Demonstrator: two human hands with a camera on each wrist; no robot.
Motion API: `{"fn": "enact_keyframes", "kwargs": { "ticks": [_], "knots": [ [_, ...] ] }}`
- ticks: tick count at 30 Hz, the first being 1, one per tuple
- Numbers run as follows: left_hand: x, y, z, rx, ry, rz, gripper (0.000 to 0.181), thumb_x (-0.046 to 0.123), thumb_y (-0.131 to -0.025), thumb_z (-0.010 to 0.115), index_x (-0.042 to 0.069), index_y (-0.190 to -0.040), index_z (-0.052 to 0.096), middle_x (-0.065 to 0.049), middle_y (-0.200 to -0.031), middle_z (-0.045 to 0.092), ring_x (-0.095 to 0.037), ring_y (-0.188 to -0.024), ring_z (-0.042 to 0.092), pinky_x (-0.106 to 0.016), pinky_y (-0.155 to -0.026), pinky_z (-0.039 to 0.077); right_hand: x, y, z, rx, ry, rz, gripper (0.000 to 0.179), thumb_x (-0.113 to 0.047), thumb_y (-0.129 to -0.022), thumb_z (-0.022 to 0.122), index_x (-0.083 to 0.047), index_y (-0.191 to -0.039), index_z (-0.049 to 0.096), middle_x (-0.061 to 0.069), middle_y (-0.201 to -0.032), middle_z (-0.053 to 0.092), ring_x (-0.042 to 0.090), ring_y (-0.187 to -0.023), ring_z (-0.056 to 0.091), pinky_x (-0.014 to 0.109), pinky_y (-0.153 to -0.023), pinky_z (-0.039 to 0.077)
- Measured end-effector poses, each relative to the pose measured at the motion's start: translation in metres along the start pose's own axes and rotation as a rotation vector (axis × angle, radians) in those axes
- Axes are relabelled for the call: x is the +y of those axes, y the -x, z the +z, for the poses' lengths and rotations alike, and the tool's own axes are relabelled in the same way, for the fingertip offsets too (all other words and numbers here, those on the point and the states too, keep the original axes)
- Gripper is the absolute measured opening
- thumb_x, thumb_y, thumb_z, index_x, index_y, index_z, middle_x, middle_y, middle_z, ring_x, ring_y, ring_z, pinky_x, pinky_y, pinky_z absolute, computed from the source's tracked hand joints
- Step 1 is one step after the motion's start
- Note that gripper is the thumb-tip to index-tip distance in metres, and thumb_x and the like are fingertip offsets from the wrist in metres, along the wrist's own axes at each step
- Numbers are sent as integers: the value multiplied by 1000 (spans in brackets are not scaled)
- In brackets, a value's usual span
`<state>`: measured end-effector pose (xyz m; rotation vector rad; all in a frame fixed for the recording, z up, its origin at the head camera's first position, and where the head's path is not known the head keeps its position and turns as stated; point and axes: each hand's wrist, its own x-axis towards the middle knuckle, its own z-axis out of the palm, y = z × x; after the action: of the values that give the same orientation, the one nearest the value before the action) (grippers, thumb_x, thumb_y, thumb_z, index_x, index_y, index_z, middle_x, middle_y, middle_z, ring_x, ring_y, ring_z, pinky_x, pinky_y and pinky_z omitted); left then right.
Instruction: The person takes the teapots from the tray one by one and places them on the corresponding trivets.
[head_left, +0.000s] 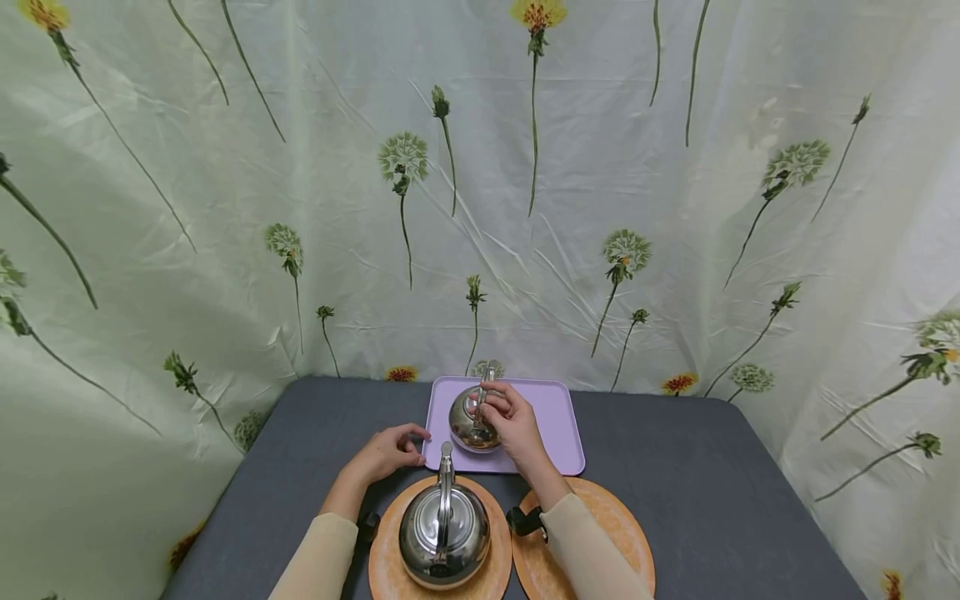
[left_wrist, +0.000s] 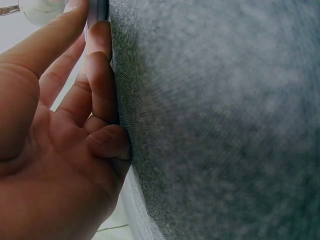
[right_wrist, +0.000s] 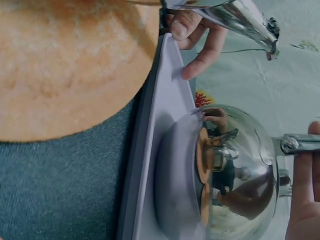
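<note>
My right hand (head_left: pixel 516 418) grips the raised handle (head_left: pixel 482 396) of a shiny steel kettle (head_left: pixel 468 429). That kettle is at the left half of a lilac tray (head_left: pixel 543 417), its base at the tray surface. In the right wrist view, fingers (right_wrist: pixel 302 185) lie behind the handle of the kettle (right_wrist: pixel 245 175). My left hand (head_left: pixel 384 452) holds the tray's near left corner, thumb and fingers at the rim. The left wrist view shows this hand (left_wrist: pixel 65 135) low against the dark cloth, its little finger curled.
Nearer me, a second steel kettle (head_left: pixel 431 537) stands on a round orange mat (head_left: pixel 497 533), its spout pointing left. Another orange mat (head_left: pixel 626 533) lies to the right, partly under my right forearm. Dark grey cloth (head_left: pixel 697 483) covers the table; a flowered curtain (head_left: pixel 570 333) hangs behind.
</note>
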<state>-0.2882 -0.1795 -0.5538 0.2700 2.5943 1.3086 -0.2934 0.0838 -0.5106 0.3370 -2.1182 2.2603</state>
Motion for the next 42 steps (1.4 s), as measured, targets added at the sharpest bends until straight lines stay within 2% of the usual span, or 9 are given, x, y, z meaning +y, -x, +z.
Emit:
{"fn": "enact_keyframes", "kwargs": {
  "ticks": [10, 20, 34, 42],
  "knots": [
    [-1, 0, 1, 4, 6, 2, 35, 9, -87, 82, 12, -121, 73, 0, -77, 64, -15, -68, 53, -30, -66, 42, 0, 1, 1, 46, 59, -2, 36, -2, -104, 64, -8, -139, 67, 15, -128, 77, 22, -104, 79, 21, -86, 58],
    [0, 0, 0, -4, 11, 10, 34, 8, -88, 82, 11, -120, 73, -1, -77, 64, -15, -69, 54, -29, -67, 42, -4, 0, -2, 65, 22, -26, 37, -1, -102, 66, -5, -138, 67, 20, -125, 76, 8, -97, 79, 18, -85, 58],
    [0, -1, 1, 18, -6, -15, 33, 9, -88, 82, 12, -120, 73, 0, -77, 64, -14, -68, 54, -28, -66, 42, -12, 5, -8, 34, 6, -42, 38, 1, -102, 64, -2, -140, 65, 25, -126, 74, 8, -94, 79, 21, -86, 59],
    [-1, -1, 2, 24, -10, -27, 33, 9, -88, 81, 14, -120, 74, 1, -77, 64, -14, -68, 54, -28, -66, 42, -18, 13, -12, 29, 23, -52, 39, -1, -103, 64, -4, -142, 64, 23, -127, 75, 8, -93, 78, 22, -89, 59]
  ]
}}
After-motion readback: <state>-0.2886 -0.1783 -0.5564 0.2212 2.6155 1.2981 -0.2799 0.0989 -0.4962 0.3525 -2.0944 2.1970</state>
